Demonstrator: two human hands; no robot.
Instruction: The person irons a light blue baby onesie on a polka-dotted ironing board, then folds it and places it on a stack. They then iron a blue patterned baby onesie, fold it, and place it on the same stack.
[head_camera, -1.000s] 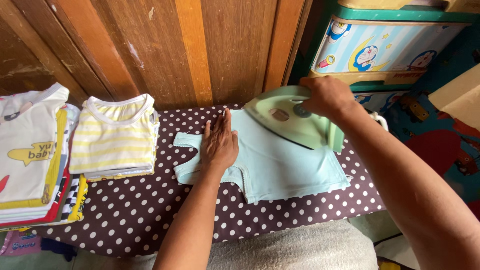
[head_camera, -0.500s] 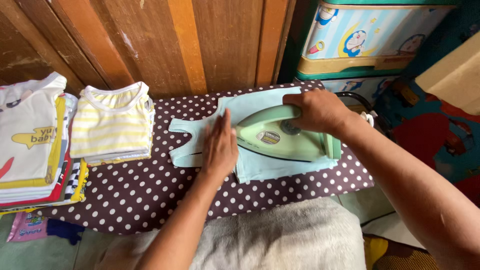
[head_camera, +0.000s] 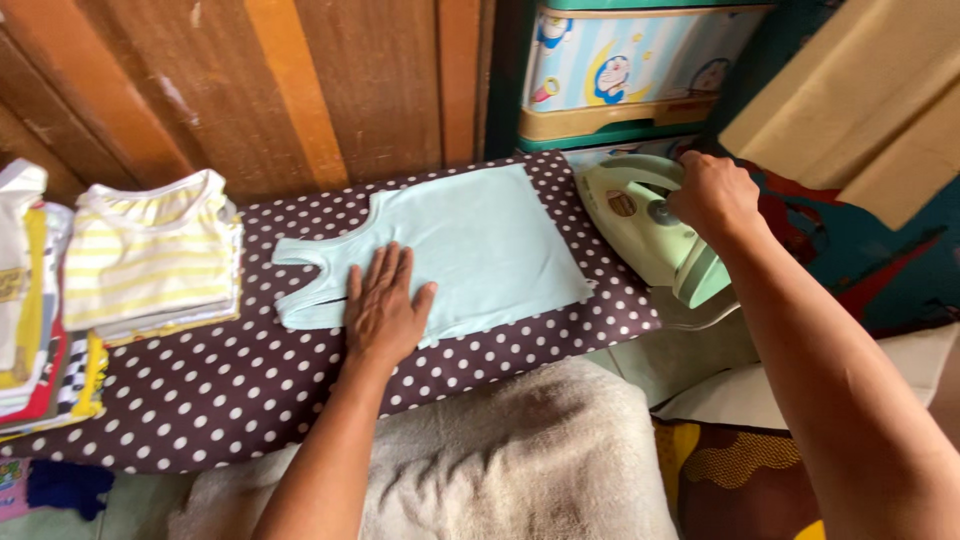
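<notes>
A pale mint sleeveless baby shirt (head_camera: 470, 245) lies flat on a brown board with white polka dots (head_camera: 250, 385). My left hand (head_camera: 385, 305) presses flat on the shirt's lower left part, fingers spread. My right hand (head_camera: 715, 195) grips the handle of a light green electric iron (head_camera: 645, 225), which is tilted up at the board's right end, off the shirt.
A folded yellow-striped shirt (head_camera: 155, 260) tops a small pile on the board's left; a taller pile of folded clothes (head_camera: 30, 320) stands at the far left edge. A wooden wall (head_camera: 300, 90) runs behind. Cartoon-printed plastic drawers (head_camera: 630, 70) stand at the back right. A beige towel (head_camera: 500, 460) lies in front.
The iron has come off the shirt and moved right to the board's end, now tilted up. My left hand slid lower on the shirt. The view shifted right.
</notes>
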